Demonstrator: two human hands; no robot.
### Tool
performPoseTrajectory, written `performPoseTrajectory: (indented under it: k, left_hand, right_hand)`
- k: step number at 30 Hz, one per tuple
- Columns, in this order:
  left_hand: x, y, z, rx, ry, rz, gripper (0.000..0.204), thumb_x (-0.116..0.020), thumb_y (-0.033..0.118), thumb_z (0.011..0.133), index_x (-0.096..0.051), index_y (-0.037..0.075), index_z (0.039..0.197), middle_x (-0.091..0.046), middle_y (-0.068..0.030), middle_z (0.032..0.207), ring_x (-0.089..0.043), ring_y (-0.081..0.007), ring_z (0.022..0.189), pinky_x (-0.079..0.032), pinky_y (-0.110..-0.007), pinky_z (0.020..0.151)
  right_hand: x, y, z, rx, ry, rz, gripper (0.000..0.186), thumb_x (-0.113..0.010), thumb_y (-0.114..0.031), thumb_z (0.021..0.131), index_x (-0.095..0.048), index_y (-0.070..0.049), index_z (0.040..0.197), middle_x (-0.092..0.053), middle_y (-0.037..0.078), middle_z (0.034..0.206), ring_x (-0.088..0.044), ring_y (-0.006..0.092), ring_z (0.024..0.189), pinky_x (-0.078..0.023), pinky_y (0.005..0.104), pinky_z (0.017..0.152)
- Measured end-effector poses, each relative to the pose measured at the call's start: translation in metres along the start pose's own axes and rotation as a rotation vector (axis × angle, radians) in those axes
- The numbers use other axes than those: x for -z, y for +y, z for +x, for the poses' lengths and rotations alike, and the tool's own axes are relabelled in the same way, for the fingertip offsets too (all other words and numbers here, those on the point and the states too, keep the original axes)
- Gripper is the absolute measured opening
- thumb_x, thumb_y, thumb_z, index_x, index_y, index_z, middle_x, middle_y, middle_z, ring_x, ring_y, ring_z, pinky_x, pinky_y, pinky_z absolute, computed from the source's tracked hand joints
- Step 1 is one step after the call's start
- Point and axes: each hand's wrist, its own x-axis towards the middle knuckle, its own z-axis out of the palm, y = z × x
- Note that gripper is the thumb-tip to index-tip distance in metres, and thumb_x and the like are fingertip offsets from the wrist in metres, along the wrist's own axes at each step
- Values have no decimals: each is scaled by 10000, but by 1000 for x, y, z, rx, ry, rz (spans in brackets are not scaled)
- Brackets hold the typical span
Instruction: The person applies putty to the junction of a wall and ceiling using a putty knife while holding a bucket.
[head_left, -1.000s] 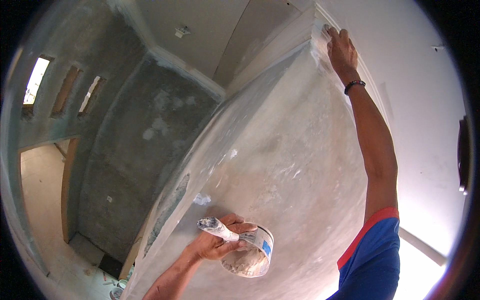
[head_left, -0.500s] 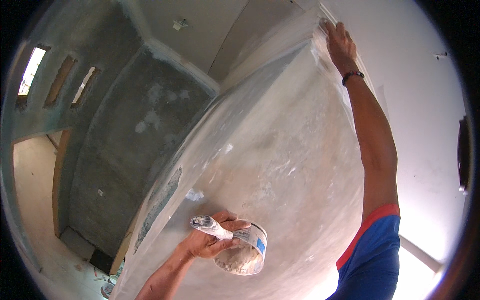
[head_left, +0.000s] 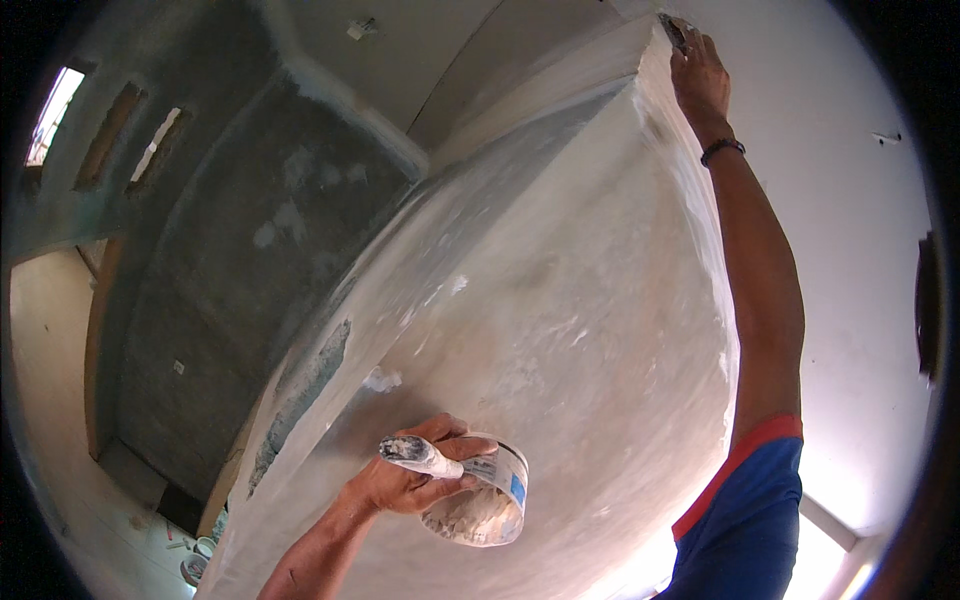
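My left hand [head_left: 400, 475] is closed around a round plastic tub [head_left: 510, 495] tilted so its mouth shows a pale, lumpy paste inside. A whitish tool handle [head_left: 435, 460] with a dark worn end is pinned under the same fingers; its other end is hidden. High on the right, my right hand [head_left: 702, 80] reaches to where the pale plastered wall [head_left: 560, 330] meets the ceiling. Its fingers are closed on a small dark scraper [head_left: 676, 32], mostly covered by the hand, which appears to touch the top corner.
A darker grey wall [head_left: 225, 250] with narrow window slots and a doorway [head_left: 50, 340] stands at the left. A rough unplastered strip [head_left: 300, 405] runs along the near wall's edge. Buckets [head_left: 195, 565] sit on the floor far below. The white ceiling [head_left: 840, 200] spreads at the right.
My right hand has moved slightly up and right along the top corner with the scraper. The wall and background have shifted a little; my left hand still holds the tub.
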Motion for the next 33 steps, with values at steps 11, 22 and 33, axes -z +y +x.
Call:
performPoseTrajectory:
  k: [11, 22, 33]
  left_hand:
    - [4, 1, -1, 5, 1, -4, 444, -763, 401, 841, -725, 140, 1197, -662, -143, 1052, -677, -292, 957, -576, -408, 806]
    - [4, 0, 0, 8, -21, 27, 452, -764, 404, 838, -721, 139, 1202, -656, -137, 1049, -672, -280, 951, -574, -404, 811]
    - [4, 3, 1, 40, -22, 17, 455, -758, 425, 843, -724, 144, 1200, -655, -125, 1065, -679, -273, 961, -592, -397, 804]
  right_hand:
    - [2, -13, -4, 11, -41, 79, 398, -621, -165, 916, -567, -211, 1307, -623, 56, 1228, -651, 317, 1061, -554, 442, 910]
    - [3, -7, -23, 10, -95, 70, 404, -615, -174, 922, -556, -201, 1321, -624, 82, 1189, -645, 341, 1050, -550, 451, 885]
    - [15, 1, -34, 58, 17, 128, 340, -608, -146, 913, -617, -190, 1250, -648, 95, 1109, -674, 312, 993, -572, 439, 866]
